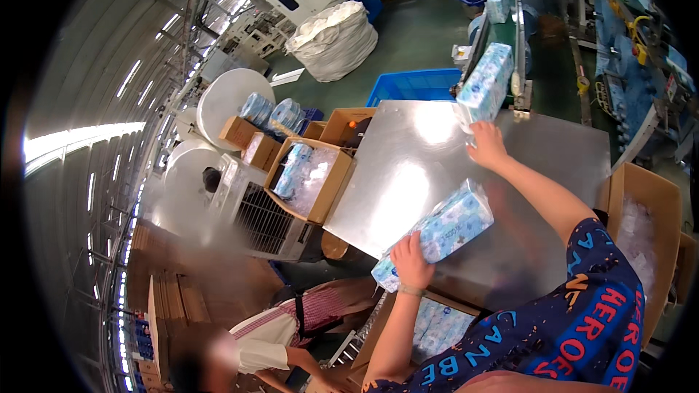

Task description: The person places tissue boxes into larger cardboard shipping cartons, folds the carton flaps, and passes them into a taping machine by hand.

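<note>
Sleeve [619, 280] nearest; both hands' [486, 147] fingers [408, 249] grip blue packs [460, 220], long axes slanting away rightward.

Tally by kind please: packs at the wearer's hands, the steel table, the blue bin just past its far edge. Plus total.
Blue-and-white packs, one at the left hand, one at the right hand: 2
Steel table: 1
Blue bin: 1
Total: 4

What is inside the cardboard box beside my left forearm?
Pale blue packs show in it; what lies beneath them is covered, and your left forearm and shirt hide part of the opening.
</note>
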